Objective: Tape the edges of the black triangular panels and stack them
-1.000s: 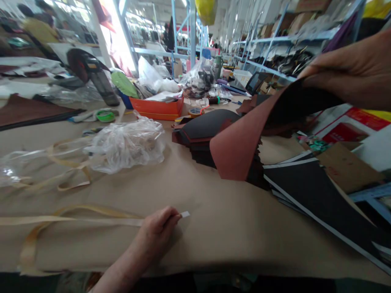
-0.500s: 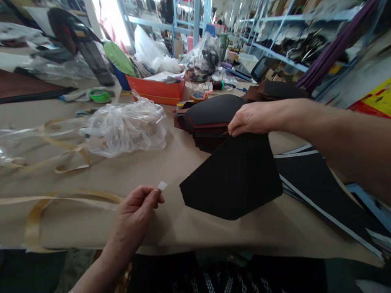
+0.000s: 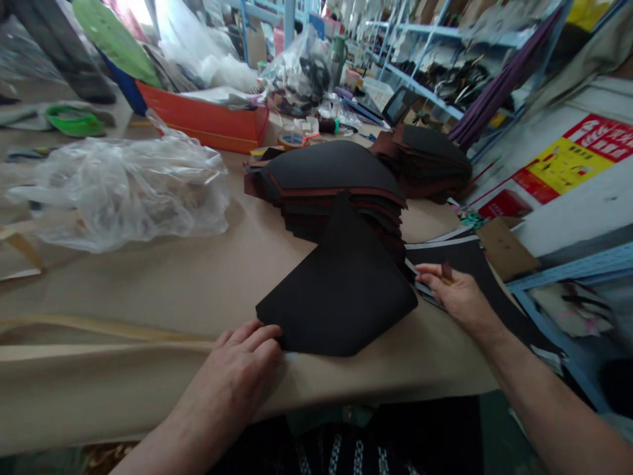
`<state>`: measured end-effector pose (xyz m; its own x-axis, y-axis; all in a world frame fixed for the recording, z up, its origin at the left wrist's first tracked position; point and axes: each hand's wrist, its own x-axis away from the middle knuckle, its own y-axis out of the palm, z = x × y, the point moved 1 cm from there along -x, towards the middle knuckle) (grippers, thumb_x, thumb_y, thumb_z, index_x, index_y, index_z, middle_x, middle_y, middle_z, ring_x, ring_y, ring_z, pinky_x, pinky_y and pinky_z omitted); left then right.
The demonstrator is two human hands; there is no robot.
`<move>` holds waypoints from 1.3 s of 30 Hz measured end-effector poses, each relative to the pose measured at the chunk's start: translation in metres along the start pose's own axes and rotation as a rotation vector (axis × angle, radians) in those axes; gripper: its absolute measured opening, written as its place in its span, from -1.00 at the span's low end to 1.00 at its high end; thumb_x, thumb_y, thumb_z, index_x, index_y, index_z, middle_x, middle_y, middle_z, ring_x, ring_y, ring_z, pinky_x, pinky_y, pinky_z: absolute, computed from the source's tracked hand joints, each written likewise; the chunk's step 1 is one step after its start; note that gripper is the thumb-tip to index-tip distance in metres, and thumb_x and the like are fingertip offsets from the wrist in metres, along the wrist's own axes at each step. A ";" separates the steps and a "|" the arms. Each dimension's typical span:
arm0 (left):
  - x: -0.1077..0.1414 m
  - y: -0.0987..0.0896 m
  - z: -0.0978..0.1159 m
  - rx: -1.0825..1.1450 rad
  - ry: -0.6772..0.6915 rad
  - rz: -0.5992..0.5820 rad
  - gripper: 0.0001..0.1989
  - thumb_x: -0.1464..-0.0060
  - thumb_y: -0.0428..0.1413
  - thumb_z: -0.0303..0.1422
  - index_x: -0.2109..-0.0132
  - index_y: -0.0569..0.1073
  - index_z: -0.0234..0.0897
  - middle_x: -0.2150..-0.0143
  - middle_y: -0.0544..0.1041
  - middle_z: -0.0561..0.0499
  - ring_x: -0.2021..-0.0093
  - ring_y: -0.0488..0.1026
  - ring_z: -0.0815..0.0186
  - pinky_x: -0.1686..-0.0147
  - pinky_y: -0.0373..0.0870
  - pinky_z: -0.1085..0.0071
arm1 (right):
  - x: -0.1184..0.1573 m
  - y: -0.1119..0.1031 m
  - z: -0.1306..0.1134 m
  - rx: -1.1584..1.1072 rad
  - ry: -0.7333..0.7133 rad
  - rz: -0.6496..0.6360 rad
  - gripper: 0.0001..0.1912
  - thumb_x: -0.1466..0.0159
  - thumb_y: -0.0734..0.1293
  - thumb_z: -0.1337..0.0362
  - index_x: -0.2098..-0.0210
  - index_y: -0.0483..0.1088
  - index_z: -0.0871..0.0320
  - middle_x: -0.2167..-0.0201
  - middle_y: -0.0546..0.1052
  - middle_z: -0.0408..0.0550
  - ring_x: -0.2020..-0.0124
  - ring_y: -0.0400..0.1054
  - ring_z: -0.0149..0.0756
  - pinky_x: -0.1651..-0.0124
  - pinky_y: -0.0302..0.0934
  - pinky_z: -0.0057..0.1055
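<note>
A black leather panel [image 3: 341, 303] with a pointed outline lies flat on the brown-paper-covered table [image 3: 148, 297]. My left hand [image 3: 232, 369] rests on the table with its fingers spread, touching the panel's lower left edge. A small pale tab [image 3: 291, 356] may lie under the fingertips. My right hand [image 3: 457, 293] is to the right of the panel, above long white-edged black pieces [image 3: 459, 260]. A small brown strip [image 3: 447, 271] is pinched between its thumb and fingers. Behind the panel rises a stack of dark leather panels [image 3: 326, 178].
A second dark leather stack [image 3: 422, 161] sits behind to the right. A crumpled plastic bag [image 3: 123, 191] lies at left, a tan strap [image 3: 99, 336] runs along the near edge, and an orange box [image 3: 202, 119] stands beyond. Blue metal shelving [image 3: 425, 86] lines the right.
The black panel has gone from my right hand to the table. My left hand has moved to its edge, no longer lifting the white tab. My right hand has moved down and right.
</note>
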<state>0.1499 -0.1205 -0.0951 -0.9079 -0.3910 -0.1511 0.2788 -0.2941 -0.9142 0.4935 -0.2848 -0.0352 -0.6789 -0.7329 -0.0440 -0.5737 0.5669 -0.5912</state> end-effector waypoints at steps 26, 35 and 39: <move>-0.009 -0.007 0.053 0.086 -0.117 -0.049 -0.72 -0.19 -0.13 -0.32 0.40 0.41 -0.23 0.44 0.50 0.00 0.42 0.42 0.24 0.39 0.31 0.32 | 0.029 0.008 0.055 0.339 -0.024 -0.148 -0.71 -0.18 0.32 0.15 0.15 0.45 0.13 0.30 0.55 -0.01 0.29 0.42 -0.22 0.17 0.24 -0.29; -0.030 -0.009 0.095 0.294 -0.264 -0.214 -0.76 -0.19 -0.07 -0.34 0.45 0.31 -0.23 0.56 0.42 0.10 0.53 0.35 0.36 0.50 0.18 0.42 | 0.103 0.058 -0.024 -0.413 0.152 -0.512 -0.68 -0.13 0.38 0.08 0.17 0.44 0.09 0.51 0.36 -0.19 0.50 0.24 -0.44 0.45 0.14 -0.49; -0.034 0.000 0.099 0.277 -0.284 -0.216 -0.77 -0.19 -0.05 -0.33 0.43 0.33 -0.23 0.55 0.43 0.08 0.52 0.35 0.35 0.49 0.17 0.40 | 0.117 0.082 -0.021 -0.601 0.283 -0.573 -0.66 -0.11 0.40 0.09 0.18 0.38 0.12 0.57 0.21 -0.28 0.57 0.09 -0.51 0.48 0.04 -0.51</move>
<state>0.2116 -0.1939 -0.0532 -0.8433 -0.5076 0.1763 0.2008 -0.6020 -0.7728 0.3570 -0.3164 -0.0720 -0.2548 -0.8900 0.3781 -0.9515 0.3005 0.0663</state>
